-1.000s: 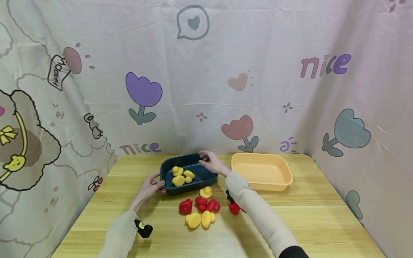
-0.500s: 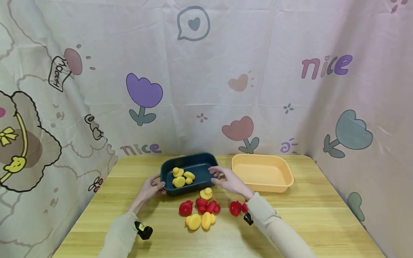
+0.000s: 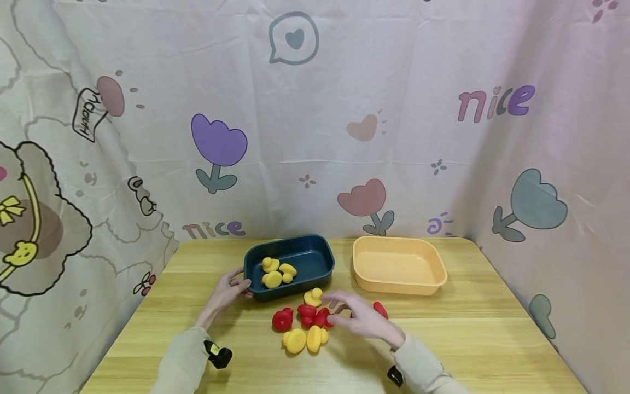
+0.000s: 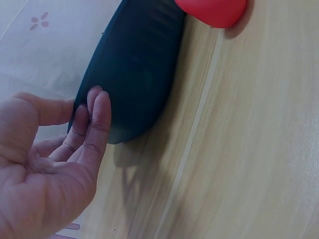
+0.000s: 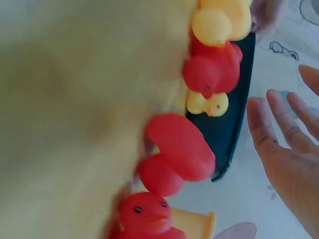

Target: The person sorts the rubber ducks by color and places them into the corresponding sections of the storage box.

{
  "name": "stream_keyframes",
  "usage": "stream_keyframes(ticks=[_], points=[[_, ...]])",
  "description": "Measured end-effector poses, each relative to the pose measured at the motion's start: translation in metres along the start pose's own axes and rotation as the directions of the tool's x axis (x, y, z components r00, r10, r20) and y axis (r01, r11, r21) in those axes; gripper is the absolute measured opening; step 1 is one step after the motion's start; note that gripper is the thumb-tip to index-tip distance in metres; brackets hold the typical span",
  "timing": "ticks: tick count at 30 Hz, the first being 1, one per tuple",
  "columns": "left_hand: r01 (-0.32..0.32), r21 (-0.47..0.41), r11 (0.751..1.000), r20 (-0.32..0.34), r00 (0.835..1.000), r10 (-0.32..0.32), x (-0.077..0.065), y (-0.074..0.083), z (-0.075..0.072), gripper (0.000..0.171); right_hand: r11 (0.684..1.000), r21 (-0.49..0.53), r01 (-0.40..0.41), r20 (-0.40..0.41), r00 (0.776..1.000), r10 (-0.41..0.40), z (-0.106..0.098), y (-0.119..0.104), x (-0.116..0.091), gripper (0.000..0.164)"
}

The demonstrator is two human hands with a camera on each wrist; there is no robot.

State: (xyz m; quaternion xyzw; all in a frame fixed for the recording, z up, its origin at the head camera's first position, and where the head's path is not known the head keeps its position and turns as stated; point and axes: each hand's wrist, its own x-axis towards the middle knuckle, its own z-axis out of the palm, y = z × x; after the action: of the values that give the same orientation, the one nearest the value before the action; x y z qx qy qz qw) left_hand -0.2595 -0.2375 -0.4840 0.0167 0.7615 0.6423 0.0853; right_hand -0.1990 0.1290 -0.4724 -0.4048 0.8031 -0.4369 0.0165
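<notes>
At the left end of a dark blue basin (image 3: pixel 312 264), my left hand (image 3: pixel 226 293) pinches the rim, thumb on top and fingers against the outer wall. Several yellow rubber ducks (image 3: pixel 272 279) lie inside the basin's left part. My right hand (image 3: pixel 361 317) hovers with spread, slightly bent fingers and holds nothing. Its fingertips are close to a red rubber duck (image 3: pixel 321 318) and a yellow rubber duck (image 3: pixel 312 298) in front of the basin. Behind this hand, another red duck (image 3: pixel 380 310) is partly hidden. In the right wrist view, the right hand (image 5: pixel 289 144) appears apart from the ducks.
An orange-yellow basin (image 3: pixel 401 287) stands to the right of the blue one. Two yellow ducks (image 3: pixel 295 341) lie nearest on the wooden table (image 3: pixel 472 339), with a red duck (image 3: pixel 283 319) behind them to the left. A printed curtain (image 3: pixel 295 109) hangs behind the table.
My right hand has moved from over the blue basin's right end down toward me, over the ducks on the table. The left hand stays at the basin's rim.
</notes>
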Motion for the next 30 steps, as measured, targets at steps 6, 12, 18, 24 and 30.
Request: stream_keyframes(ticks=[6, 12, 18, 24, 30], points=[[0.001, 0.007, 1.0, 0.003, 1.0, -0.001, -0.002, 0.001, -0.001, 0.062, 0.997, -0.069, -0.044, 0.068, 0.997, 0.049, 0.011, -0.006, -0.011, 0.041], [-0.004, 0.003, 1.0, 0.01, 1.0, 0.004, -0.002, 0.0, -0.001, 0.063, 0.993, -0.089, -0.082, 0.142, 0.985, 0.094, 0.019, -0.006, -0.013, 0.035], [-0.007, 0.001, 1.0, 0.007, 1.0, 0.007, -0.001, 0.0, -0.001, 0.063, 0.987, -0.109, -0.119, 0.176, 0.975, 0.137, 0.022, -0.005, -0.013, 0.038], [0.005, -0.005, 1.0, 0.002, 1.0, -0.005, -0.001, -0.001, 0.0, 0.063, 0.99, -0.111, -0.092, 0.173, 0.979, 0.11, 0.024, -0.005, -0.014, 0.04], [0.006, -0.009, 1.0, -0.001, 1.0, -0.006, -0.001, 0.0, 0.0, 0.063, 0.984, -0.134, -0.116, 0.169, 0.976, 0.138, 0.028, -0.008, -0.013, 0.045]])
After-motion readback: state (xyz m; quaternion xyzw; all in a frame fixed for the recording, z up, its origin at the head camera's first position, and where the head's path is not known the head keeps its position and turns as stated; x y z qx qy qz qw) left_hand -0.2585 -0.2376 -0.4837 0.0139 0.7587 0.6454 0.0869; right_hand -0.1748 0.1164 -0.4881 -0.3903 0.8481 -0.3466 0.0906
